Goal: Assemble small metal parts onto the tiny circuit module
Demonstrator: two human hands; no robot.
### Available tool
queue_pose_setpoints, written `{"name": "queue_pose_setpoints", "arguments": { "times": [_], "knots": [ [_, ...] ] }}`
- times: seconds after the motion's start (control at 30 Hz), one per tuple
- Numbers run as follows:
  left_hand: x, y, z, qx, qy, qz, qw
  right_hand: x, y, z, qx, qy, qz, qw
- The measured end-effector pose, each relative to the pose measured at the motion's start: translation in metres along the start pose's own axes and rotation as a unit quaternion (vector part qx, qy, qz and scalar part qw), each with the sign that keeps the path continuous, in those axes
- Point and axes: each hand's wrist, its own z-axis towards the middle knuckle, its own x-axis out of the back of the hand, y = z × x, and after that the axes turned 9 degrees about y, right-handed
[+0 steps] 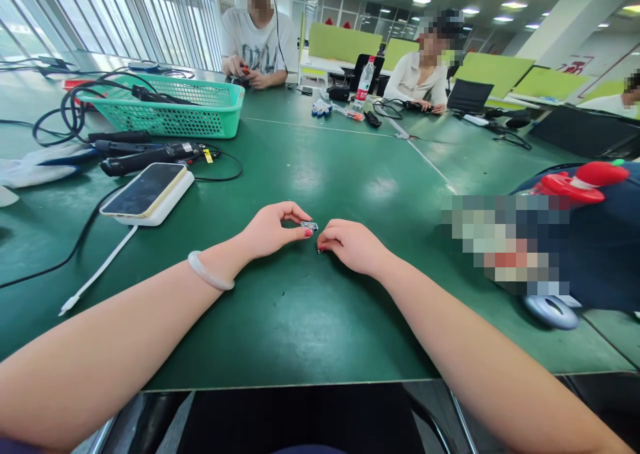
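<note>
My left hand (274,230), with a pale bangle (210,272) at its wrist, pinches a small dark circuit board (309,226) between thumb and fingers, just above the green table (310,341). Close beside it on the right, my right hand (356,246) is closed in a pinch near the tabletop. A tiny bit of something shows under its fingertips, too small to name. The two hands are slightly apart.
Left are a phone (145,189) on a white block, a white cable (100,271), black handheld tools (150,157) and a green basket (170,111). Right are a red-lidded bottle (575,184) and a blue-grey ring-shaped object (551,311). Two people sit across the table by a water bottle (365,84).
</note>
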Motion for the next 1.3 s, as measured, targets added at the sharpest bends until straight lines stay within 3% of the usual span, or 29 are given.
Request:
{"name": "queue_pose_setpoints", "arguments": {
  "times": [0.67, 0.83, 1.1, 1.3],
  "knots": [
    [0.0, -0.001, 0.0, -0.001, -0.001, -0.015, 1.0, -0.004, -0.007, -0.001, 0.058, -0.032, -0.005, 0.998],
    [0.0, -0.002, 0.001, 0.008, -0.017, -0.008, 1.0, 0.001, 0.001, -0.001, 0.02, -0.021, -0.004, 1.0],
    [-0.001, -0.007, 0.001, 0.006, -0.037, -0.002, 0.999, 0.007, 0.008, -0.001, -0.043, -0.005, -0.11, 0.993],
    [-0.002, -0.006, 0.0, 0.005, -0.042, 0.005, 0.999, 0.004, 0.006, -0.001, -0.048, -0.014, -0.144, 0.988]
  ]
}}
